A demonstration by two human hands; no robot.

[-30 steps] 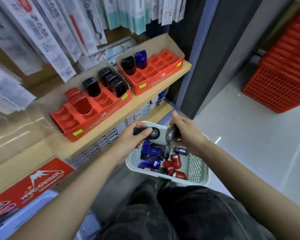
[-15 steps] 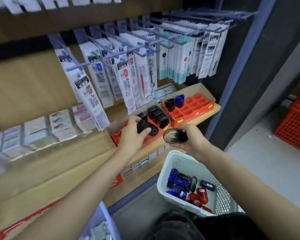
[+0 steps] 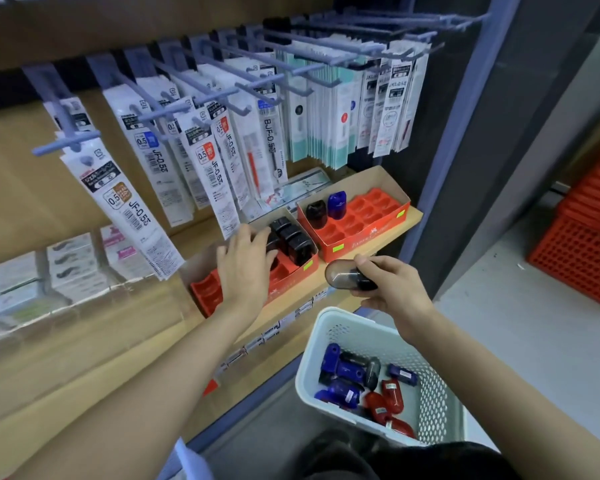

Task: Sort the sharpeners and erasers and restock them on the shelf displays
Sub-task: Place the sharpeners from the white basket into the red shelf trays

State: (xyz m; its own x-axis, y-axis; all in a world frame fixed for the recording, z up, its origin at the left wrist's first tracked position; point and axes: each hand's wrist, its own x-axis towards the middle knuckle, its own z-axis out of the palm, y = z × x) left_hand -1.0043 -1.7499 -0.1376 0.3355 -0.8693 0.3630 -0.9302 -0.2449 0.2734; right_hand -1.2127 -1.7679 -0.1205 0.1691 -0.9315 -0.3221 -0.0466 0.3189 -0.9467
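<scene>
A black sharpener (image 3: 349,277) lies level in the right hand (image 3: 392,289), its clear domed end pointing left, beyond the fingers (image 3: 364,262) curled round its dark end. The left hand (image 3: 246,268) reaches palm down over a red tray (image 3: 205,296) on the shelf (image 3: 413,216). Its grip cannot be told.

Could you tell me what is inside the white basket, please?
The white basket holds loose blue sharpeners, red sharpeners and a dark sharpener. Anything beneath that pile is covered.
</scene>
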